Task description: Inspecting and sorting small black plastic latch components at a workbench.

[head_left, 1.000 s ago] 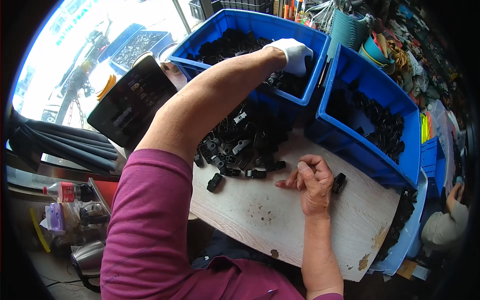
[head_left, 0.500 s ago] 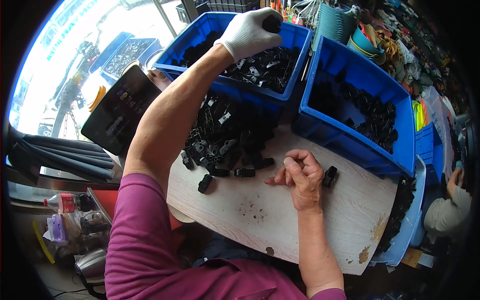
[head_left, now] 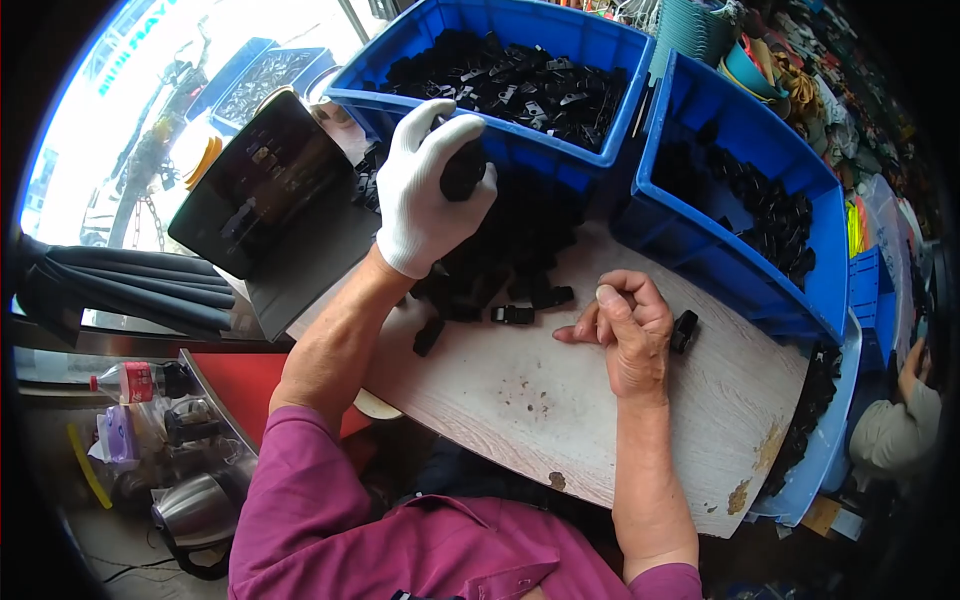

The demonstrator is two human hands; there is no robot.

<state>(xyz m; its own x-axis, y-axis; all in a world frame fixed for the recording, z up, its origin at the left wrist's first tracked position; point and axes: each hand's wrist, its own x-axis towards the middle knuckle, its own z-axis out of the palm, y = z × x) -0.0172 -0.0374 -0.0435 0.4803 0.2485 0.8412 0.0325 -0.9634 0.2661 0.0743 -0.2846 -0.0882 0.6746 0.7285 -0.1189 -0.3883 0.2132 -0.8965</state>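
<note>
My left hand (head_left: 428, 195), in a white knit glove, is raised over the near side of the dark pile, below the middle blue bin. Its fingers curve round a black plastic piece (head_left: 463, 172), whose exact kind I cannot make out. My bare right hand (head_left: 640, 335) rests over the table with fingers curled and thumb against them; nothing shows in its grip. Just right of it lies a black plastic clip-like part (head_left: 685, 331). Similar parts, among them a black clip (head_left: 513, 314) and another black piece (head_left: 429, 337), lie at the pile's near edge.
A blue bin (head_left: 500, 128) full of black parts with metal bits stands behind the pile; another blue bin (head_left: 740, 255) is at right. A tablet (head_left: 262, 185) leans at left. The pale worn tabletop (head_left: 530, 430) lies before me. Someone's sleeve (head_left: 895, 430) shows far right.
My left hand has come back from above the middle bin, down and left to the pile, still round the black piece. The view has shifted slightly; my right hand keeps its pose.
</note>
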